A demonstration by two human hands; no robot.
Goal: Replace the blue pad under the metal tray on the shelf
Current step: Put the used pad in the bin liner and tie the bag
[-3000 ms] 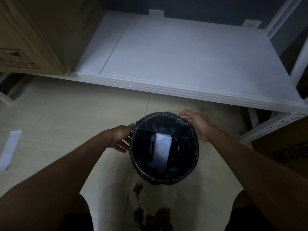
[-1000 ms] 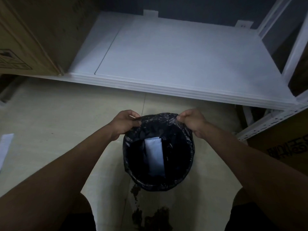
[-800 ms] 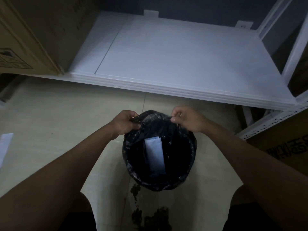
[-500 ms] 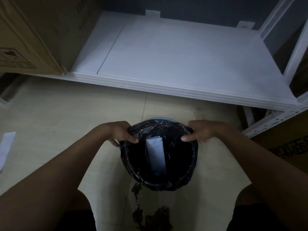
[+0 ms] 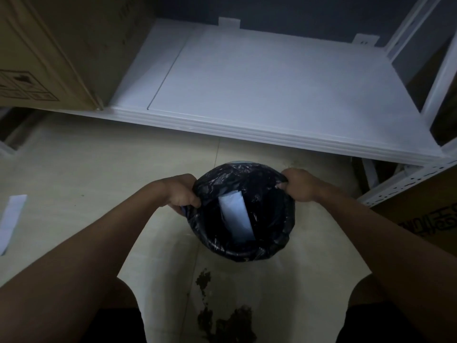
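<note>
Both hands are pinching the black bin liner (image 5: pixel 241 180) at the rim, left hand (image 5: pixel 181 194) and right hand (image 5: pixel 298 185). Folded pale pad (image 5: pixel 235 216) sits inside; white shelf (image 5: pixel 259 82) is bare.

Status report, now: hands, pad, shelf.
Left hand and right hand gripping black bin liner at rim. Pale folded pad inside bin. Shelf bare; no metal tray in view. Dark stain on floor.
</note>
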